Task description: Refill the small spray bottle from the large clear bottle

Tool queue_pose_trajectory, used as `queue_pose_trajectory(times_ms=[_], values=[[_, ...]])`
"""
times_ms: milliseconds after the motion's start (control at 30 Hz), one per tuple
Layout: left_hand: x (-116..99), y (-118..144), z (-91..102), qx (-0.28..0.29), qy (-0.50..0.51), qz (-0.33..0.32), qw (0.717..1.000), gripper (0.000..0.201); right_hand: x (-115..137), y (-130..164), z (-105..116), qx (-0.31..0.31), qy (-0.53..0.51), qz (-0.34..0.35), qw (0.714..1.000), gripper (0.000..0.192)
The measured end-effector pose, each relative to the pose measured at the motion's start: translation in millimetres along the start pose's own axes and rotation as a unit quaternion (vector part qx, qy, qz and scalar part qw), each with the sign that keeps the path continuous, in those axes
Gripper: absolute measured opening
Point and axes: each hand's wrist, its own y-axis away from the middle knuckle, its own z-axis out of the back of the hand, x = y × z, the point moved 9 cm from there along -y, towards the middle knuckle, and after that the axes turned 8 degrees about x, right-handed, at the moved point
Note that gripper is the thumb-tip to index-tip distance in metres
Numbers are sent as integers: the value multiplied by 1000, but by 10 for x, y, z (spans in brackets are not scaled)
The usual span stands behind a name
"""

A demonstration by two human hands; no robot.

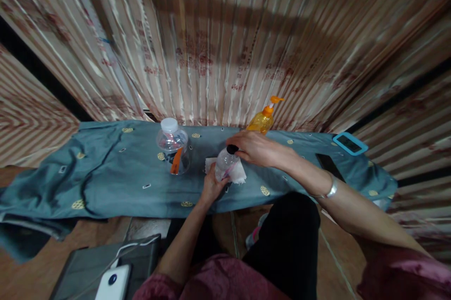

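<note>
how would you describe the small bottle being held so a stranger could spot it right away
On the blue-grey cloth, look near the middle, in front of the orange pump bottle. The small clear bottle is gripped by the left hand, the right hand at its black cap; the bigger jar has a white lid.

- This looks like a room in a home.
- Long striped curtains (218, 42) hang all along the back.
- A low surface (105, 182) is covered with a blue cloth with little gold shapes.
- An orange soap pump bottle (263, 118) and phones (350, 143) sit on it.
- The floor (105, 227) has brown tiles.
</note>
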Motion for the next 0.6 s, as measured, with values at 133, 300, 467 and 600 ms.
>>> queue_pose_trajectory(times_ms=[133,300,467,600], values=[[-2,2,6,-1,-2,11,1000,56,16,-53,-28,45,44,-20,998,23],[-67,3,15,3,-1,0,1000,60,-25,-92,-27,56,75,-76,993,24],[-47,6,11,4,4,-4,1000,60,-35,-119,-62,39,92,-82,992,35],[-25,7,7,3,2,2,1000,61,11,-125,-100,23,57,-30,998,34]])
